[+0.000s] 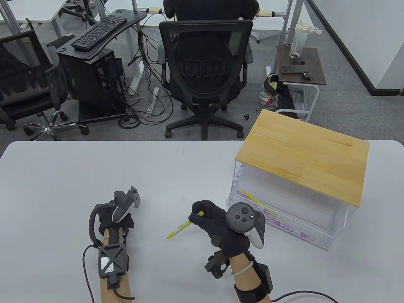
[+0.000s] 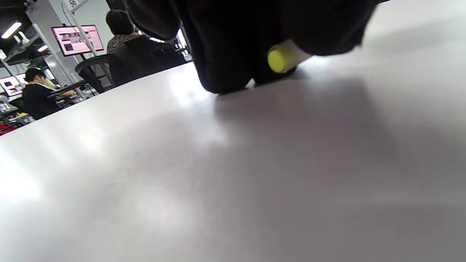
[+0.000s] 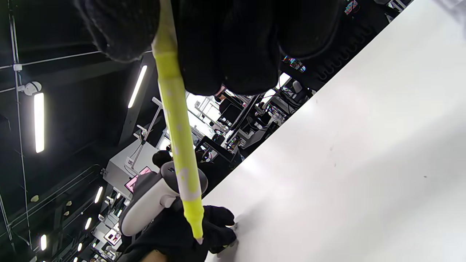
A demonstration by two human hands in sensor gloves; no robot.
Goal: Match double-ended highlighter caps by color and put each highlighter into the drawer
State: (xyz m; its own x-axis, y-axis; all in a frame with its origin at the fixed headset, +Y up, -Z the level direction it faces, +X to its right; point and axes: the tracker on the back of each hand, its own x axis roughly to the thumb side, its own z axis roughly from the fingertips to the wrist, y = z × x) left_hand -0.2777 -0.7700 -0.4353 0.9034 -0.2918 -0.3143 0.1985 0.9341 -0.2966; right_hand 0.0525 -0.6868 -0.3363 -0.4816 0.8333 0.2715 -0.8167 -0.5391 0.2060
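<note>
My right hand (image 1: 217,222) pinches yellow highlighter (image 1: 181,228) above the table (image 1: 63,176), uncapped tip toward my left hand (image 1: 118,217), whose curled fingers grip a yellow cap (image 2: 278,60); drawer (image 1: 284,217) at right

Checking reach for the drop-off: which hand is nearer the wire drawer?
Right. The right hand, gripping the yellow highlighter, sits just off the wire drawer at its front corner. The left hand, holding a yellow cap, is well over on the far side.

Yellow highlighter (image 1: 183,227) – white-speckled barrel; black gloves; pale wood top on the white wire drawer (image 1: 328,235).
</note>
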